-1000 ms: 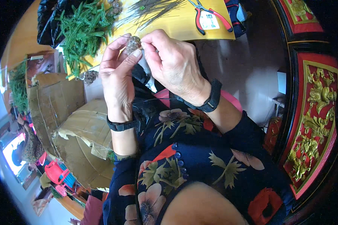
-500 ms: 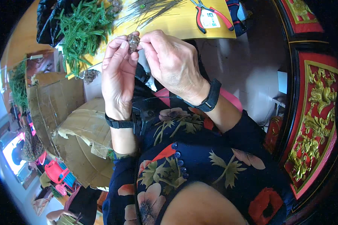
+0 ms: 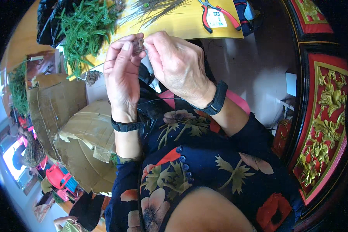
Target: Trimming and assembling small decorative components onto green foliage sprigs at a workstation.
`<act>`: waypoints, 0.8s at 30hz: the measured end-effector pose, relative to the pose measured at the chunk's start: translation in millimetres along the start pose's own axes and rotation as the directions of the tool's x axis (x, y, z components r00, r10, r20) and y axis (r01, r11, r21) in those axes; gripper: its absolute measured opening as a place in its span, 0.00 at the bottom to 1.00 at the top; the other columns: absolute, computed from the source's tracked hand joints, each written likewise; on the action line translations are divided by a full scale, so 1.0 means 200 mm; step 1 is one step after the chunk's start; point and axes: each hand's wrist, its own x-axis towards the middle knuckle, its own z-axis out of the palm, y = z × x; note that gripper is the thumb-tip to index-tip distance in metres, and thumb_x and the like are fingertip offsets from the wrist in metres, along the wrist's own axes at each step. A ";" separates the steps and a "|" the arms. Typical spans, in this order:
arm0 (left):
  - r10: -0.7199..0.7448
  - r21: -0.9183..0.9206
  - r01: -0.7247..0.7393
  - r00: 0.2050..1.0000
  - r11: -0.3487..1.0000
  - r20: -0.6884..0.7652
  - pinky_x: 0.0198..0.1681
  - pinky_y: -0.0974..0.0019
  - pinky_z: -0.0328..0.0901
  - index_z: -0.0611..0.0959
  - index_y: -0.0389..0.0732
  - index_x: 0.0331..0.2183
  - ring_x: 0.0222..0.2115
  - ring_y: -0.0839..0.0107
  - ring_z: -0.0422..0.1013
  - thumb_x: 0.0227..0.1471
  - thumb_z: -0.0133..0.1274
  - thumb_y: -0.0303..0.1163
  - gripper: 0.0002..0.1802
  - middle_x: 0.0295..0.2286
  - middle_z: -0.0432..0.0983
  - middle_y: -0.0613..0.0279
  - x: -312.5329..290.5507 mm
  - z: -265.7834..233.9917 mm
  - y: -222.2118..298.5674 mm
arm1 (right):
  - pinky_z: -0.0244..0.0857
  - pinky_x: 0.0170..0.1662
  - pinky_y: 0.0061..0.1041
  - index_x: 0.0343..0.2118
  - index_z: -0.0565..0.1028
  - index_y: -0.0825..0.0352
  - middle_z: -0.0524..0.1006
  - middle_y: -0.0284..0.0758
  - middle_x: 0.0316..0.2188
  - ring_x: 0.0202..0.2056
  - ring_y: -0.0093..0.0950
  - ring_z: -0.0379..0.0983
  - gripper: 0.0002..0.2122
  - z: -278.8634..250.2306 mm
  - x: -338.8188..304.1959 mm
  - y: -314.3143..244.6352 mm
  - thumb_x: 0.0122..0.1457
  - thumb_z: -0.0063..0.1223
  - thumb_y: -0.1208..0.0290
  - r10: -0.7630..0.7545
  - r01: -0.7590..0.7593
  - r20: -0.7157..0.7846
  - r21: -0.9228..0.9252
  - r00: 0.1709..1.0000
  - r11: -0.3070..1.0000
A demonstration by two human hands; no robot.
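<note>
Between the thumb and fingers of my left hand (image 3: 121, 71) is a small brown pine cone (image 3: 138, 46), held up near the table's front edge. My right hand (image 3: 179, 63) is just right of the cone, its thumb and forefinger pinched together on what looks like a thin wire at the cone's side. The fingertips partly hide the wire. Beyond both hands, a loose bundle of thin dark wires (image 3: 158, 11) lies on the yellow tabletop (image 3: 174, 29). Pliers with red and black handles (image 3: 228, 18) rest to the right of it.
Green artificial fir sprigs (image 3: 85, 34) are heaped on the table's left, beside a black plastic bag (image 3: 48, 25). An opened cardboard box (image 3: 85, 131) stands left of my lap. Carved red and gold panels (image 3: 321, 123) line the right. Another person (image 3: 87, 210) is at the lower left.
The pine cone has turned a little in my left fingers, and the left wrist has shifted slightly right. My right pinch stays beside the cone, moved only slightly.
</note>
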 end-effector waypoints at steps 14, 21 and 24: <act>-0.104 -0.457 0.122 0.993 0.881 0.063 0.39 0.71 0.67 0.72 0.37 0.41 0.37 0.66 0.68 0.56 0.45 0.30 0.10 0.41 0.69 0.53 0.01 -0.10 -0.01 | 0.64 0.21 0.26 0.28 0.71 0.66 0.72 0.37 0.17 0.19 0.33 0.72 0.04 0.02 0.00 -0.03 0.49 0.54 0.79 0.010 -0.002 -0.054 0.147 0.999 0.989; -0.084 -0.439 0.125 0.990 0.889 0.113 0.40 0.71 0.67 0.71 0.37 0.41 0.37 0.65 0.68 0.57 0.44 0.30 0.10 0.41 0.69 0.52 0.00 -0.09 -0.02 | 0.65 0.23 0.25 0.29 0.72 0.66 0.74 0.37 0.19 0.21 0.32 0.73 0.04 -0.01 0.01 0.03 0.50 0.53 0.79 0.060 -0.061 0.013 0.178 0.998 0.982; -0.074 -0.421 0.125 0.988 0.898 0.135 0.40 0.71 0.67 0.71 0.37 0.41 0.37 0.65 0.68 0.57 0.44 0.30 0.11 0.41 0.69 0.51 -0.01 -0.09 -0.02 | 0.65 0.24 0.25 0.30 0.72 0.67 0.74 0.37 0.21 0.22 0.32 0.74 0.04 -0.02 0.03 0.06 0.51 0.52 0.79 0.058 -0.068 0.053 0.195 0.997 0.979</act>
